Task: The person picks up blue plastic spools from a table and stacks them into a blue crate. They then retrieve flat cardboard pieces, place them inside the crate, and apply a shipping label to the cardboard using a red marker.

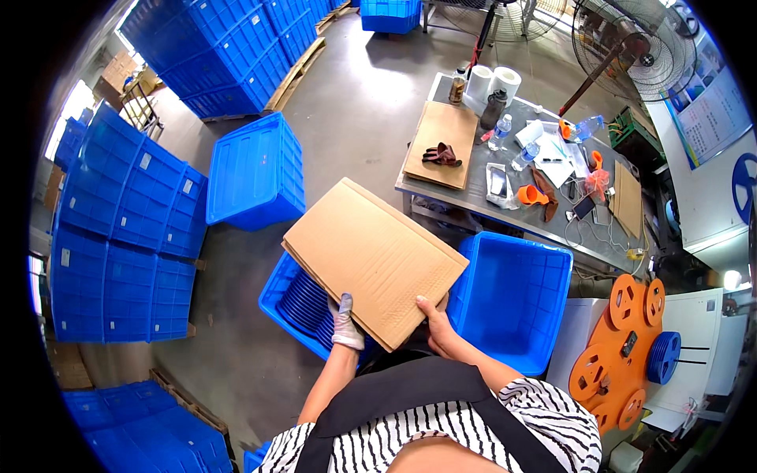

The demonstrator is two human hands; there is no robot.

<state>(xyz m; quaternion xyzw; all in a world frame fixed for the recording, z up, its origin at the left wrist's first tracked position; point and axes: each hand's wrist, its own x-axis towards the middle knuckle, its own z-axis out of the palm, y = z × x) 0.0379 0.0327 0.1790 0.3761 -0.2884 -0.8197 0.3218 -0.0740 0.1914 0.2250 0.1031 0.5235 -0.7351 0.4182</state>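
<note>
A stack of flat brown cardboard sheets [374, 260] spans the space between my hands, tilted over a blue bin. My left hand [345, 325], in a pale glove with grey fingertips, grips the stack's near left edge. On the near right corner, my bare right hand [436, 322] clasps it with the thumb on top. Beneath the cardboard, the blue bin [276, 303] contains several dark blue ring-shaped pieces [303, 307], partly covered by the sheets. Just right of my right hand stands an open blue bin [516, 303] with its inside walls and floor showing.
A grey worktable [473, 206] holds more cardboard [441, 142], brown gloves [442, 155], bottles, paper rolls and orange parts. A closed blue bin [256, 169] stands ahead left. Stacked blue crates [126, 229] line the left. At right are orange reels [623, 347] and a fan [631, 51].
</note>
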